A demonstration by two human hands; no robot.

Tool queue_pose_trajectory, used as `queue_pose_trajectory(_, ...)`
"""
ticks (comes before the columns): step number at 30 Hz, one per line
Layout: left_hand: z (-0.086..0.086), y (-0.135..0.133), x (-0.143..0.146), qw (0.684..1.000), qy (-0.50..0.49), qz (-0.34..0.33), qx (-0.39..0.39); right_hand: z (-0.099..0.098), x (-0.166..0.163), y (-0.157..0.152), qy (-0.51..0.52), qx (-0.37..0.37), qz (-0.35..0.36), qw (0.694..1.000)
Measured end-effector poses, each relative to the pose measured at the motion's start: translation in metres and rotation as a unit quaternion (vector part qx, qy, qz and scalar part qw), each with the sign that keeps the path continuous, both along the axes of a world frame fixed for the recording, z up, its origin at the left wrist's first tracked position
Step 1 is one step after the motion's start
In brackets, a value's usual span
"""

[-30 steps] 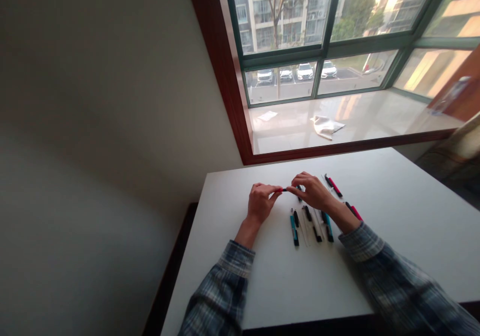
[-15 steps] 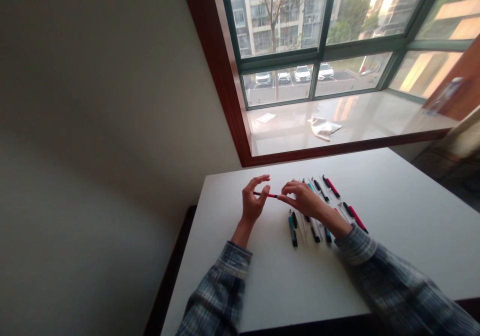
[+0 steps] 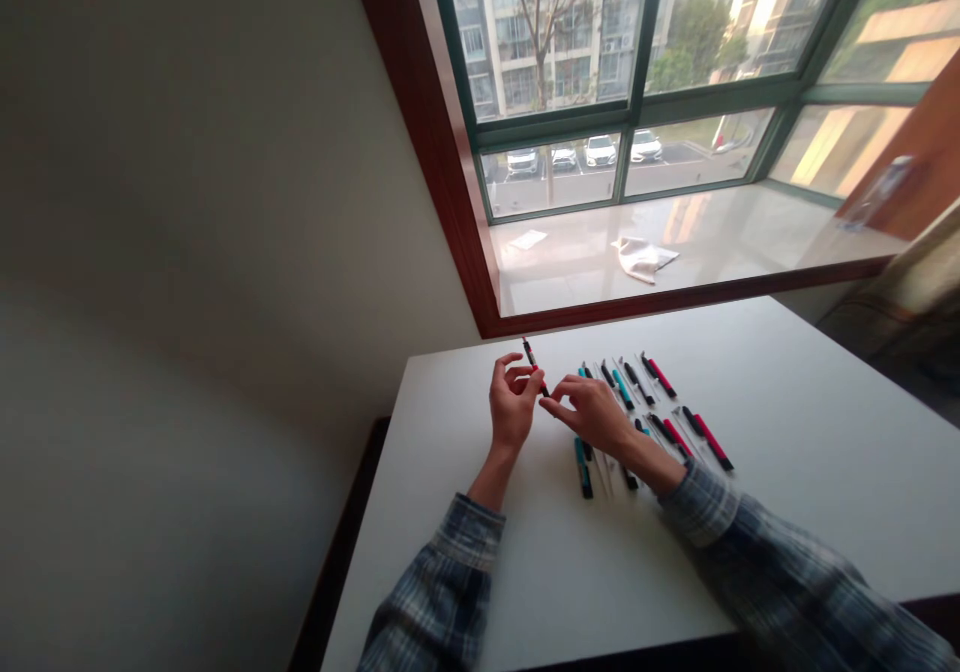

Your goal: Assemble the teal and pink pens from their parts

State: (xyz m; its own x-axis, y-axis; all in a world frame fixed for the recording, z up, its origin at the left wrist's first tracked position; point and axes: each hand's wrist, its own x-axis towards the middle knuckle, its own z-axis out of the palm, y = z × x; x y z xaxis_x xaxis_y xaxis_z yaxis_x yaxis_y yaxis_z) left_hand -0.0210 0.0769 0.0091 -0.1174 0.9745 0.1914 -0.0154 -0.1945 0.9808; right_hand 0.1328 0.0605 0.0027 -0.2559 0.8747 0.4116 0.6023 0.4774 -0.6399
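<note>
Apparently busy handling a red-and-black pen (image 3: 531,354), tilted above the far part of the white table (image 3: 615,572). Pinching it between thumb and fingers of the left hand (image 3: 513,402); holding thumb and forefinger of the right hand (image 3: 592,414) at its lower end (too small to tell whether gripping or apart). Probably needing a steady left pinch next. Seeing no container, only loose pen parts (image 3: 713,441) in rows.
</note>
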Motion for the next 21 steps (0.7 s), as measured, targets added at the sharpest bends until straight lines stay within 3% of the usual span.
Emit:
queue_pose_trajectory(5, 0.002, 0.008, -0.022, 0.99, 0.129, 0.042, -0.05, 0.004, 0.006, 0.003, -0.019, 0.003, 0.006, 1.0)
queue_pose_trajectory(8, -0.002, 0.019, -0.046, 0.941, 0.308, 0.113, -0.084, 0.005, 0.033, 0.019, -0.025, 0.026, -0.043, 0.998)
queue_pose_trajectory(11, -0.006, 0.026, -0.061, 0.888, 0.431, 0.128, -0.097, 0.002, 0.068, 0.039, -0.038, 0.024, -0.076, 0.996)
queue_pose_trajectory(15, -0.009, 0.027, -0.065, 0.86, 0.491, 0.121, -0.072, -0.004, 0.097, 0.052, -0.051, -0.021, -0.005, 0.998)
queue_pose_trajectory(21, -0.012, 0.03, -0.072, 0.839, 0.528, 0.117, -0.067, -0.007, 0.092, 0.045, -0.068, -0.049, 0.08, 0.993)
